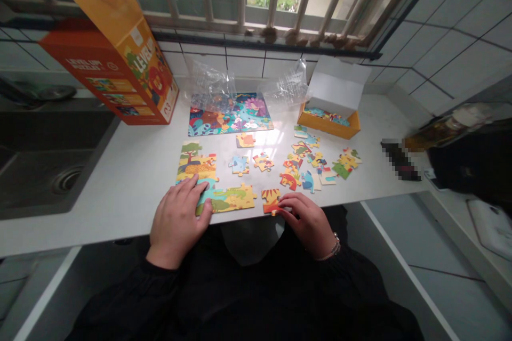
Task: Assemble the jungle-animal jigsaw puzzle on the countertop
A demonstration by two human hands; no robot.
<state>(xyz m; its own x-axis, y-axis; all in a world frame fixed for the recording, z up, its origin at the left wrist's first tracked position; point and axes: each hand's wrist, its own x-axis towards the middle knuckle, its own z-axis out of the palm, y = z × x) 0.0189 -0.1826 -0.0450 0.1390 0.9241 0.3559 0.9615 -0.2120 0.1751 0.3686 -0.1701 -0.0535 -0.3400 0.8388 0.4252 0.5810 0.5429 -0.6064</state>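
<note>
My left hand point(178, 218) lies with fingers spread over the lower left part of a joined jigsaw section point(234, 198), which shows a tree, a spotted animal and a crocodile. Just right of that section, my right hand point(306, 221) pinches the edge of an orange and yellow puzzle piece point(271, 198) near the counter's front edge. A small gap separates this piece from the joined section. Loose pieces lie beyond it: a light blue piece point(239, 165), a yellow and white piece point(263, 162) and a red lion piece point(289, 180).
A finished jungle puzzle point(228, 122) lies at the back under crumpled clear plastic point(212, 82). A tall orange box point(116, 77) stands left beside the sink point(40, 170). An open yellow box point(330, 123) holds pieces. A pixelated dark object point(401, 160) lies at right.
</note>
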